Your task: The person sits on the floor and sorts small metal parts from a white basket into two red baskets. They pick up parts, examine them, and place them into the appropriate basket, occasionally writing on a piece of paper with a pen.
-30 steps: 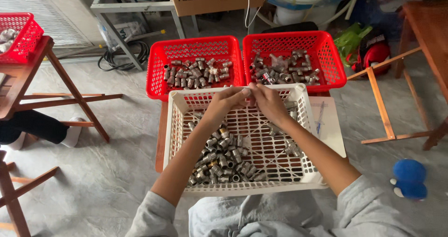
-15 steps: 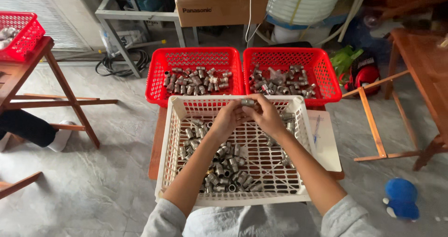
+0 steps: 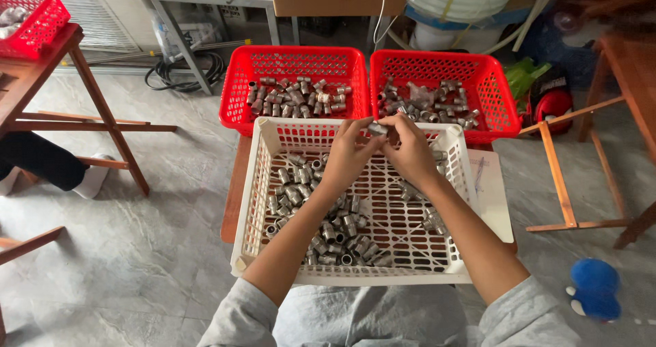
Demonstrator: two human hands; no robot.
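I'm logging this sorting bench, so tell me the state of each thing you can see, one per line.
White crate: part full of metal fittings, mostly on its left.
Left red basket: holds a loose layer of fittings.
Right red basket: holds a loose layer of fittings.
Fitting: lifted above the crate, pinched by both hands.
Left hand: closed on the fitting.
Right hand: closed on the fitting.

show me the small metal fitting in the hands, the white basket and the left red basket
small metal fitting (image 3: 377, 129): head view, on its visible grey end between the fingertips
white basket (image 3: 247, 203): head view, on its left wall
left red basket (image 3: 236, 94): head view, on its left wall
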